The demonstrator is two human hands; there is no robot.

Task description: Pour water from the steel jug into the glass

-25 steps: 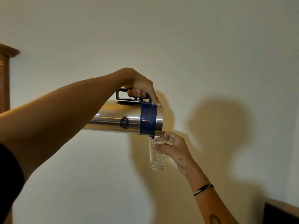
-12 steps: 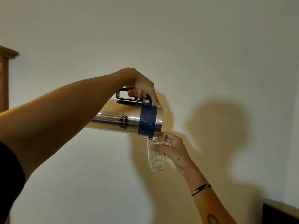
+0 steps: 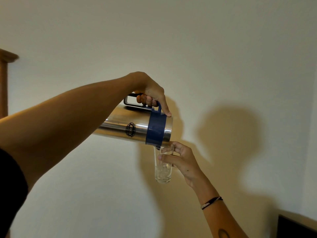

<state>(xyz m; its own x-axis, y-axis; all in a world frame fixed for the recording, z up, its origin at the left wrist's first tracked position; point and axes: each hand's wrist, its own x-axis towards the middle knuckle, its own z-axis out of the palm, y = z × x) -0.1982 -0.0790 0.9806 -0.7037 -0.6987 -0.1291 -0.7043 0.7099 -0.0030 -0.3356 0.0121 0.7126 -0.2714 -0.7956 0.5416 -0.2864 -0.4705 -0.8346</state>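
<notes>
At the far left edge of the frame a strip of brown wooden furniture point(image 3: 4, 83) stands against the pale wall point(image 3: 205, 48), and from lower left the left forearm crosses toward the centre. There the left hand point(image 3: 151, 93) is clenched around the dark handle point(image 3: 135, 102) of the steel jug point(image 3: 135, 129), thumb laid forward onto the blue band point(image 3: 156, 129) near the mouth. The jug lies tipped nearly flat, mouth to the right and a little down, its lower lip just over the rim of the clear glass point(image 3: 163, 165). Water shows in the lower part of the glass, roughly the bottom third, looking churned, so the pour seems under way. Right of centre the right hand point(image 3: 181, 160) grips the upper part of the glass between fingers and thumb and holds it upright in mid-air; a braided wristband point(image 3: 211, 202) sits on that wrist. To pour well, tilt the jug gradually, keep its lip over the middle of the opening, hold the glass plumb, and level the jug before the water nears the gripping fingers point(image 3: 167, 158).
</notes>
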